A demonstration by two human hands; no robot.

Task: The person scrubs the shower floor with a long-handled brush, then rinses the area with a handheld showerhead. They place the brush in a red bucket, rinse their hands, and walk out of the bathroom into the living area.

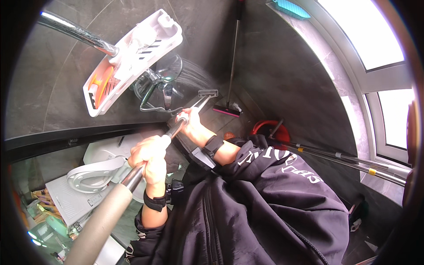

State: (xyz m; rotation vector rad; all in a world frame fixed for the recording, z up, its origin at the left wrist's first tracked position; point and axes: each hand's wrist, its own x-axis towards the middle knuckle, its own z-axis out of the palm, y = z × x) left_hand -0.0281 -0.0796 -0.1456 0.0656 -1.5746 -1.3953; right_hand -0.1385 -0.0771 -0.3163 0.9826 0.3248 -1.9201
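Bathroom, spraying shower head (171,67), white toilet seat (98,165)

Pole (134,178) silver w/ beige grip (99,225), caddy (143,69) wht, bucket (285,131) red, jacket (265,194) blk.

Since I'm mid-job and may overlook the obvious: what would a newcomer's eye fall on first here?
Probably the long pole, slanting from lower left toward the centre, gripped by the left hand and, farther up, the right hand. Then the white shelf at upper left and the red bucket right of centre.
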